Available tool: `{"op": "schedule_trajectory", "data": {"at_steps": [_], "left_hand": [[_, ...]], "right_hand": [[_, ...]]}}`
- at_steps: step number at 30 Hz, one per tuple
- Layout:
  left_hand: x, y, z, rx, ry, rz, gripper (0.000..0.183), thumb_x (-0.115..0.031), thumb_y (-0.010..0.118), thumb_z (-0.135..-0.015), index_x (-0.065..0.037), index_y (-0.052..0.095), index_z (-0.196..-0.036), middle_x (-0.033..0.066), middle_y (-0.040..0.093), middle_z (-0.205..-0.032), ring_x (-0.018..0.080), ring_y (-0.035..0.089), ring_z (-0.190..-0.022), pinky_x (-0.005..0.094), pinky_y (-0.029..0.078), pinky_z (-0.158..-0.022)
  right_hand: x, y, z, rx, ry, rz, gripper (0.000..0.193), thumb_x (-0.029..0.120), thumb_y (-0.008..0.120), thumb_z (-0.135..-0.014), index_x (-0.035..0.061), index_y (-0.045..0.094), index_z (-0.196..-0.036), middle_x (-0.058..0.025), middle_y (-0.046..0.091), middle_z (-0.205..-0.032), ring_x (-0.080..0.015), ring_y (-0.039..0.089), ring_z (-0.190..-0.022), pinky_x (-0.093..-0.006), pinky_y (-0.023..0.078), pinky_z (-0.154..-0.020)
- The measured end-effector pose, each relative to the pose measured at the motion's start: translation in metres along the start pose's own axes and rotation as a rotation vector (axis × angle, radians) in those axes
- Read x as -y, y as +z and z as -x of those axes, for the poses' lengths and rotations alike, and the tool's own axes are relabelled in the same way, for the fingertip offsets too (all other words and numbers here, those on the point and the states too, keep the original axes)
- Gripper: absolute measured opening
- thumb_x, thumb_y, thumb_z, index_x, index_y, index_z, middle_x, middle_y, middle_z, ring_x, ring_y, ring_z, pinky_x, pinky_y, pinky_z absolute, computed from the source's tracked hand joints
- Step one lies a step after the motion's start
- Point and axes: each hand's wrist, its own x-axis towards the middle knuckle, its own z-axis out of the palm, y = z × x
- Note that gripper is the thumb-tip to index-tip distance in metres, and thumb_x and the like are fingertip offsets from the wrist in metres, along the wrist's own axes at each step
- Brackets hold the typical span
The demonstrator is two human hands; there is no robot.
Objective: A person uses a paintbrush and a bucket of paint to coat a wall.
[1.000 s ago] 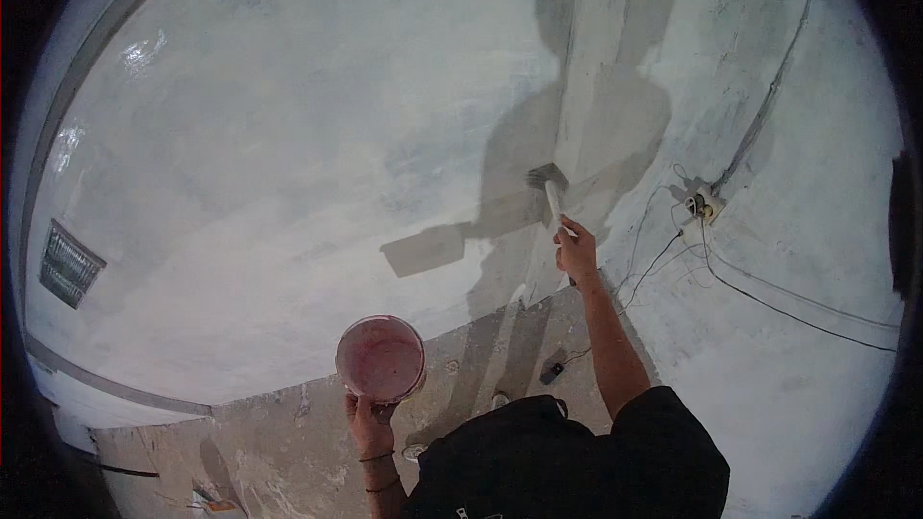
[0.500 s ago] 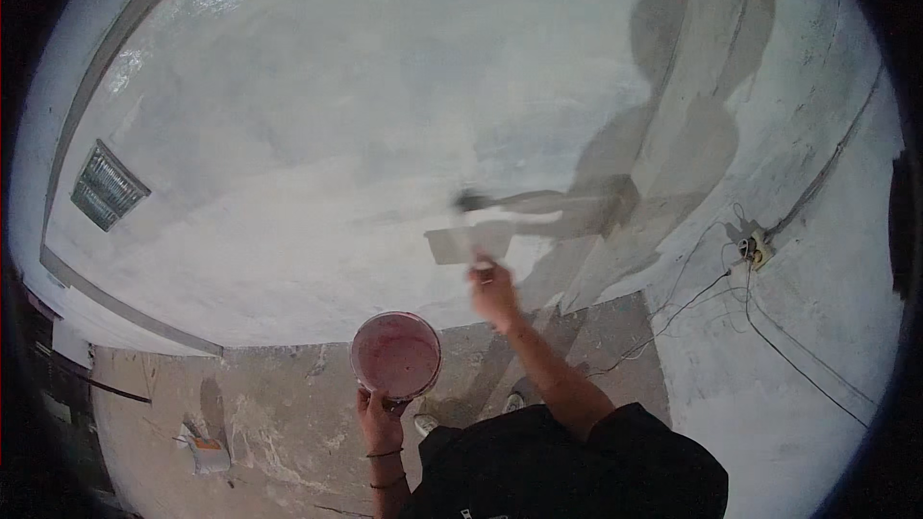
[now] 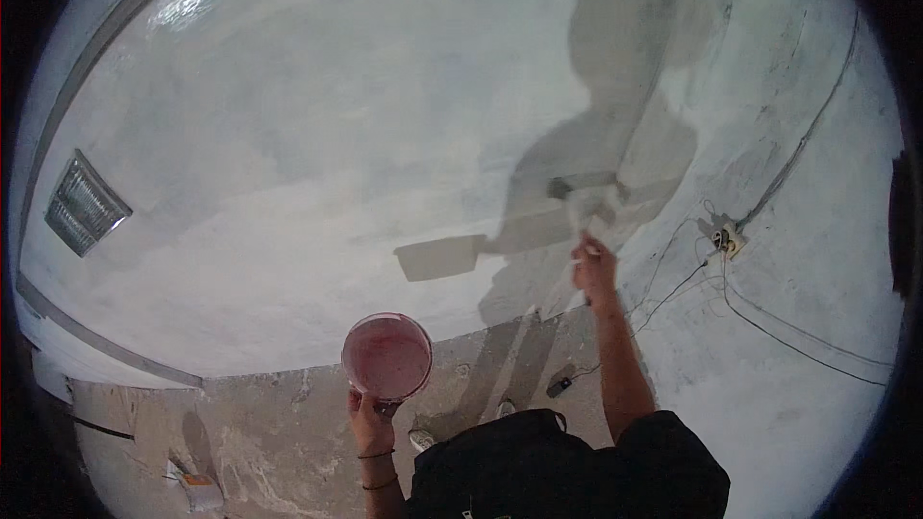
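Note:
My left hand (image 3: 369, 418) is closed on the near lower side of a round bucket (image 3: 387, 358). The bucket is tilted so that its pinkish-red inside shows, with a wet-looking film of paint. At the wall, my right hand (image 3: 595, 271) grips a paintbrush (image 3: 598, 216), smeared by motion. The brush end points up and away from me, close to the wall's inner corner; whether its bristles touch the surface I cannot tell. Before me the large wall (image 3: 317, 144) carries patchy whitish paint, glossy at the upper left. My shadow falls across it, along with the bucket's.
A louvred vent (image 3: 87, 204) is set in the wall at left. On the right wall, a socket (image 3: 731, 240) has cables hanging from it. A small black plug-like object (image 3: 560, 386) lies on the concrete floor (image 3: 274, 442). A white container (image 3: 197, 490) stands at lower left.
My right hand has swept the brush rightward across the wall toward the corner. The view has shifted right. The bucket stays in my left hand, barely moved.

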Motion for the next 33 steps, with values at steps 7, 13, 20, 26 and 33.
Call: {"op": "schedule_trajectory", "data": {"at_steps": [7, 13, 20, 26, 33], "left_hand": [[-0.039, -0.048, 0.003, -0.102, 0.037, -0.001, 0.034, -0.007, 0.052, -0.091, -0.004, 0.046, -0.124, 0.0145, 0.057, -0.117, 0.0279, 0.064, -0.098, 0.0449, 0.060, -0.076], [-0.073, -0.100, 0.014, -0.170, 0.081, -0.004, 0.037, -0.012, 0.054, -0.091, -0.006, 0.045, -0.126, 0.0137, 0.056, -0.118, 0.0294, 0.061, -0.103, 0.0447, 0.057, -0.078], [-0.095, -0.161, 0.010, -0.262, 0.110, -0.010, 0.040, -0.012, 0.055, -0.089, -0.008, 0.045, -0.128, 0.0153, 0.056, -0.121, 0.0306, 0.061, -0.102, 0.0449, 0.058, -0.077], [-0.105, -0.169, -0.021, -0.194, 0.034, -0.005, 0.040, -0.011, 0.057, -0.089, -0.008, 0.046, -0.127, 0.0149, 0.056, -0.123, 0.0305, 0.061, -0.105, 0.0445, 0.058, -0.079], [-0.079, -0.132, -0.046, -0.013, 0.058, -0.290, 0.039, -0.011, 0.057, -0.090, -0.007, 0.046, -0.127, 0.0136, 0.056, -0.122, 0.0275, 0.062, -0.104, 0.0431, 0.058, -0.078]], "right_hand": [[0.120, 0.032, -0.029, -0.309, 0.618, -0.537, 0.041, 0.012, 0.052, -0.098, 0.0049, 0.049, -0.137, -0.0015, 0.057, -0.073, -0.0056, 0.040, -0.043, -0.0248, 0.029, -0.036], [0.133, 0.060, -0.043, -0.470, 0.569, -0.786, 0.046, 0.013, 0.051, -0.099, -0.0014, 0.043, -0.141, -0.0005, 0.050, -0.066, -0.0065, 0.039, -0.046, -0.0272, 0.030, -0.041], [0.252, 0.179, 0.022, -0.119, 0.479, -0.511, 0.038, 0.019, 0.057, -0.095, 0.0042, 0.056, -0.131, -0.0027, 0.061, -0.075, -0.0085, 0.050, -0.049, -0.0257, 0.044, -0.042], [0.329, 0.222, 0.064, 0.516, 0.552, -0.798, 0.039, 0.014, 0.056, -0.096, 0.0067, 0.055, -0.134, 0.0001, 0.062, -0.080, -0.0032, 0.048, -0.051, -0.0212, 0.040, -0.043], [0.185, 0.098, -0.019, 0.289, -0.259, 0.217, 0.033, 0.001, 0.068, -0.071, 0.0043, 0.066, -0.103, -0.0059, 0.064, -0.121, -0.0179, 0.069, -0.091, -0.0283, 0.059, -0.072]]}}
